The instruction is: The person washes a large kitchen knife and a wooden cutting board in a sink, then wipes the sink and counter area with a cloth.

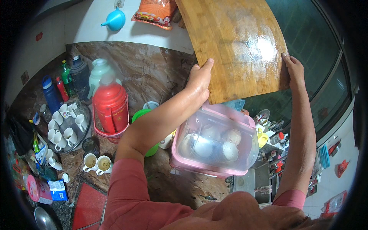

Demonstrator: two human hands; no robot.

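I hold a large wooden cutting board (pixel 227 57) up in front of me, its face wet and shiny. My left hand (pixel 199 75) grips the lower left edge, thumb on the face. On the right edge, my right hand (pixel 293 69) has its thumb on the board's face and its fingers behind, mostly hidden. Below the board stands a pink plastic storage box (pixel 176 149) with a clear lid (pixel 218 120). Several pale rounded items, perhaps bowls, show blurred through that lid.
To the left are a red thermos (pixel 110 103), a pale green thermos (pixel 101 72) and a round metal tray (pixel 86 126) with several white mugs. Two mugs (pixel 97 164) stand nearer. At right is a sink (pixel 262 178). A blue funnel (pixel 115 20) hangs on the wall.
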